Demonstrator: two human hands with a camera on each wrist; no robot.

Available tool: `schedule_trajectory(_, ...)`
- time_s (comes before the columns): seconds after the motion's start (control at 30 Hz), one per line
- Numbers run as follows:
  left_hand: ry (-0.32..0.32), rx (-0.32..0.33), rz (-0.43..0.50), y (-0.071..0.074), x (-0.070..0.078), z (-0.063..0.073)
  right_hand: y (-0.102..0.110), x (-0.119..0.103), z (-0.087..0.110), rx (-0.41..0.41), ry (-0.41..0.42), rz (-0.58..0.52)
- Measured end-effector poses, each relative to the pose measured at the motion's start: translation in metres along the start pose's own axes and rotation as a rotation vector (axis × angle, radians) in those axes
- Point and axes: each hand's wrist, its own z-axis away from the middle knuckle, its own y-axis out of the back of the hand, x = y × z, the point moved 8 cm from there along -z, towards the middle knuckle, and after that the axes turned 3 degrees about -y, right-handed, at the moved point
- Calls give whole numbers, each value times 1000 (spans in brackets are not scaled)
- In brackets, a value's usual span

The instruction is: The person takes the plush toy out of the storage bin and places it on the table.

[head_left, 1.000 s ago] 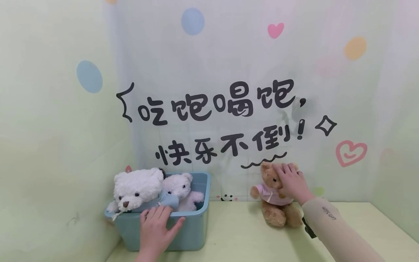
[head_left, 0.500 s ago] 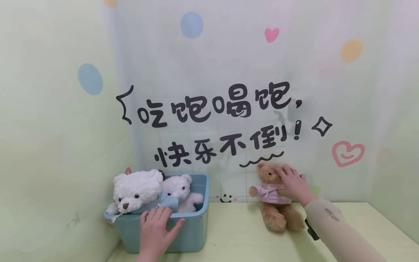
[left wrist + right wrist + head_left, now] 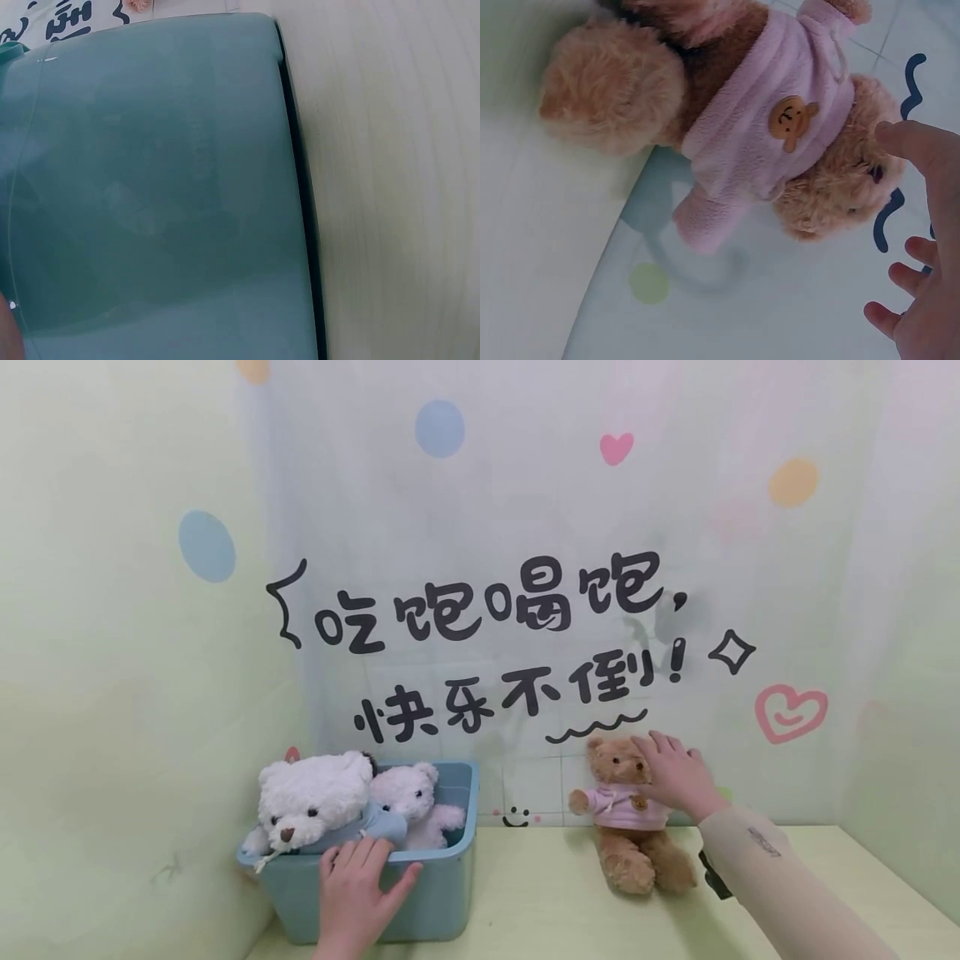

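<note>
A brown teddy bear [image 3: 630,817] in a pink top sits upright against the back wall, legs forward on the table. My right hand [image 3: 681,778] is beside its head with fingers spread, covering part of the head in the head view. From the right wrist view, the right hand's thumb [image 3: 922,146] overlaps the bear's face; whether it touches cannot be told. A blue bin [image 3: 435,902] stands at left, and my left hand [image 3: 360,885] grips its front rim, fingers hooked over it. Inside are a white bear [image 3: 322,789] in light blue and a smaller pale pink bear [image 3: 408,793].
The pale wooden table [image 3: 540,910] stretches between bin and bear. Behind it hangs a printed wall sheet [image 3: 525,485] with black lettering and coloured shapes. A side wall [image 3: 135,735] rises close to the bin's left.
My right hand has shifted off the brown bear's face to the side of its head. The bear now sits straighter with more of its face showing. My left hand stays on the bin.
</note>
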Motion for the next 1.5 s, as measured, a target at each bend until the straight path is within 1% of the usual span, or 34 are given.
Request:
schedule_trajectory(0.07,7,-8,-4,2,-2,0,7,-10,-7,1,19,-8)
schedule_trajectory(0.2,5,2,-3,5,-4,1,20,-35,-24,-5,44,-47)
schedule_trajectory(0.3,0,8,2,6,-4,0,27,-59,-37,-21,71,-69)
schedule_trajectory(0.4,-1,1,10,5,-4,-1,34,-87,-46,-32,126,-79)
schedule_trajectory(0.53,-1,-10,26,4,-4,-3,42,-133,-58,-18,228,-85)
schedule_trajectory(0.63,-3,-11,35,3,-6,-5,46,-174,-67,-4,319,-76)
schedule_trajectory(0.77,-5,-9,41,2,-9,-6,54,-229,-74,7,440,-61)
schedule_trajectory(0.87,-2,-14,42,1,-11,-7,58,-265,-77,5,509,-20)
schedule_trajectory(1.0,0,-25,40,1,-14,-8,58,-304,-78,-17,575,38)
schedule_trajectory(1.07,0,-25,40,1,-13,-8,58,-320,-76,-9,619,67)
schedule_trajectory(1.13,3,-27,39,3,-13,-8,58,-337,-73,18,667,90)
schedule_trajectory(1.23,3,-23,39,5,-12,-7,58,-359,-69,85,738,137)
schedule_trajectory(1.3,0,-21,38,5,-11,-6,57,-371,-66,105,783,151)
schedule_trajectory(1.37,-5,-13,35,5,-10,-6,56,-382,-64,98,834,163)
schedule_trajectory(1.43,-2,-9,32,4,-11,-5,53,-393,-60,66,888,178)
schedule_trajectory(1.5,-1,0,25,5,-11,-5,51,-404,-55,56,943,212)
